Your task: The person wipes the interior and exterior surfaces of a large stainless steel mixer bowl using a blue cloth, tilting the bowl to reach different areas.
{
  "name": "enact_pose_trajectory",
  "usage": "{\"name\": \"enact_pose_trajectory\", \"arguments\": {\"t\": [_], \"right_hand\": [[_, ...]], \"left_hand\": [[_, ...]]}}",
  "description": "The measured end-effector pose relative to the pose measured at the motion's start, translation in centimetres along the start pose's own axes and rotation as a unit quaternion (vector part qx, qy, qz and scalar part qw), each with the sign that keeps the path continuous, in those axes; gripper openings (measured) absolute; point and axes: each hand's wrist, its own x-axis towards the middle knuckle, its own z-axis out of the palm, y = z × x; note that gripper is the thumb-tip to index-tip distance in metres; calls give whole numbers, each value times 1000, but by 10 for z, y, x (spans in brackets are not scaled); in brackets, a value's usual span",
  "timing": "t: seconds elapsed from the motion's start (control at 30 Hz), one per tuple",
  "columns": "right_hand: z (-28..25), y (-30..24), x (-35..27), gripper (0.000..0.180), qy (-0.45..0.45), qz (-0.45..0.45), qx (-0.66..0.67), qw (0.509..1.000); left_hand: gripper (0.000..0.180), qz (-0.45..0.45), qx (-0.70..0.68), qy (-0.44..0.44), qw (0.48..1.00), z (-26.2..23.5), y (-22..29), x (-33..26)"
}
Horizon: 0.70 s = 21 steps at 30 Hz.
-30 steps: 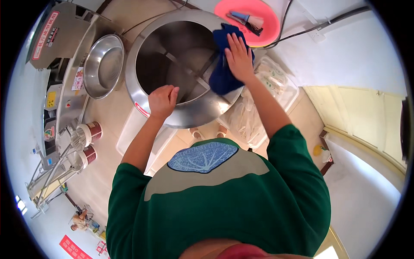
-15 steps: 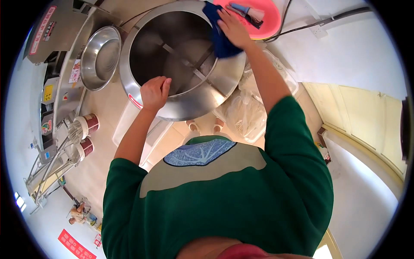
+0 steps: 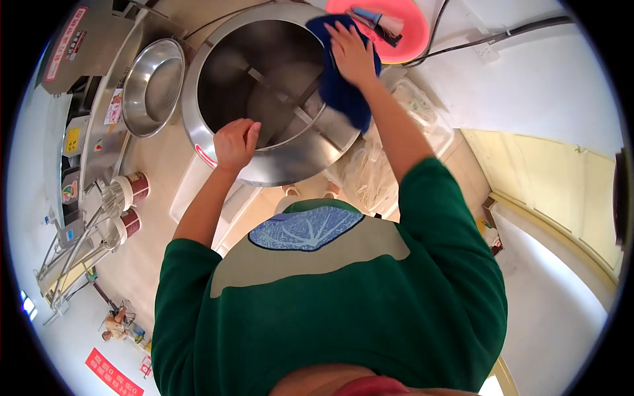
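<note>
In front of me stands a large round steel drum [image 3: 290,165] with a wide rim and metal bars across its inside. My right hand [image 3: 351,56] lies on a dark blue cloth [image 3: 347,99] at the right side of the rim. Its fingers are stretched out and spread, pressing the cloth flat. The cloth's lower end hangs over the rim's outer slope. At the near left part of the rim, my left hand [image 3: 234,146] is closed in a fist with the thumb out. What lies under its curled fingers, if anything, is hidden.
A pink basin [image 3: 416,39] holding a brush [image 3: 386,23] stands at the back right. Clear plastic bags and bins [image 3: 366,175] are right of the drum. At left are a steel bowl [image 3: 148,89], two tubs [image 3: 135,188] holding utensils, and steel equipment. A person [image 3: 115,323] sits far off.
My right hand and the blue cloth have moved left and toward me along the drum's rim. My left hand stays at the near left of the rim.
</note>
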Motion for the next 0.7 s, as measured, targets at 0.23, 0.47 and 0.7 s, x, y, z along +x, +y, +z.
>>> {"name": "enact_pose_trajectory", "arguments": {"t": [0.23,0.47,0.7], "right_hand": [[-13,-23,-44,44,21,-9,-7,1000],[-32,-57,-116,50,12,72,17,997],[18,15,40,46,-43,61,-16,997]], "left_hand": [[27,-18,2,10,1000,-1,-3,-6],[27,-16,2,2,1000,0,-1,-7],[27,-7,-6,5,1000,2,2,3]]}}
